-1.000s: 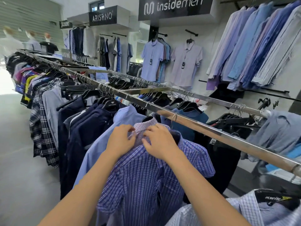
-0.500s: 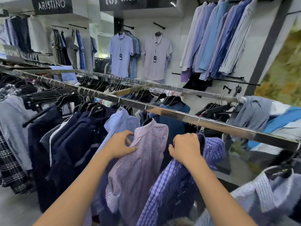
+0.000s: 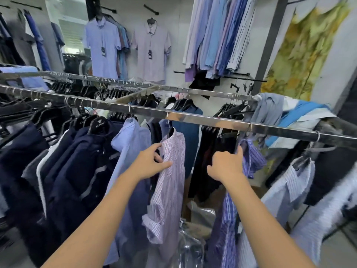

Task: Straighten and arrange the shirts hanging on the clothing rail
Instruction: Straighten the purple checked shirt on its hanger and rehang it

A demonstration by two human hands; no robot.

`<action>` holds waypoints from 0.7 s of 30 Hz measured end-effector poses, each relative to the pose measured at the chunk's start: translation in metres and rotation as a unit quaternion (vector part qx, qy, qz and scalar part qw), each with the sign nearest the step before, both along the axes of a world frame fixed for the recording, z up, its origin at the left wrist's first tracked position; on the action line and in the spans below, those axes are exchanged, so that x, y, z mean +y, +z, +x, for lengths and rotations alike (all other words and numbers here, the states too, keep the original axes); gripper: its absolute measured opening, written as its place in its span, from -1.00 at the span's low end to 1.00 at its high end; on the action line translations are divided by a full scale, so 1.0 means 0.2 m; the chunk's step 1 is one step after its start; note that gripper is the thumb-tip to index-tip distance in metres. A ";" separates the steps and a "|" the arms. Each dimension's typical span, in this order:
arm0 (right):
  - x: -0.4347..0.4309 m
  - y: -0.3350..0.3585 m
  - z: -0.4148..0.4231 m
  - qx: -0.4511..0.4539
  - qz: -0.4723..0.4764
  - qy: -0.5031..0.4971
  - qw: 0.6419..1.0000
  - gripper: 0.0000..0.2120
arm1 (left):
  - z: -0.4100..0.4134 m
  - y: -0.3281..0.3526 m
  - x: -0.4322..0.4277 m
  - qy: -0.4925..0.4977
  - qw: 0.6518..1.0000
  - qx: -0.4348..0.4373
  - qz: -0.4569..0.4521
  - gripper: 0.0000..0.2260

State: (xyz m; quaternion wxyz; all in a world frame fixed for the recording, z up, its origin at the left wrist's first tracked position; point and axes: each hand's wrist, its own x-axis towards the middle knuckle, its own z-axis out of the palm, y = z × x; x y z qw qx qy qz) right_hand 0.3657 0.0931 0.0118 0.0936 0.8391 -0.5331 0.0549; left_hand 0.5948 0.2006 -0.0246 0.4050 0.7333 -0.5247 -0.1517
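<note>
Seen from the head camera, the clothing rail is a steel bar that crosses the shop from the left edge to the right end, sloping slightly down to the right. A second rail runs behind it. On the front rail's left stretch hang navy shirts on black hangers, then a light blue shirt. Just beside that, near the middle of the rail, is a lilac striped shirt, turned edge-on. The left hand rests on this shirt at chest height, with the fingers apart, the forefinger pointing up along the front edge and the thumb laid across the cloth. Whether any fabric is pinched cannot be told. An open gap of rail separates it from a blue checked shirt further right. The right hand is clamped on that shirt near the shoulder, with the fingers curled and the thumb raised against the cloth. A pale striped shirt hangs closer to the right end, where a heap of grey, blue and white clothes is draped over the bars. More shirts hang on the wall behind.
</note>
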 end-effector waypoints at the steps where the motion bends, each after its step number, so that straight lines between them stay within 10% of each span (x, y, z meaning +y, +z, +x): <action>1: 0.04 -0.02 0.01 -0.001 0.001 0.020 1.000 -0.80 | -0.02 -0.01 -0.01 -0.005 1.000 0.020 -0.005 -0.24; 8: 0.36 -0.29 0.08 -0.098 0.188 0.234 0.949 -0.88 | -0.04 -0.15 0.06 -0.015 0.994 0.108 -0.025 -0.25; 14: 0.42 -0.46 0.10 -0.172 0.230 0.234 0.929 -0.87 | -0.10 -0.31 0.23 -0.007 0.982 0.189 -0.010 -0.81; 21: 0.41 -0.51 0.06 -0.283 0.260 0.235 0.893 -0.56 | -0.28 -0.40 0.34 0.011 0.982 0.190 -0.016 -0.86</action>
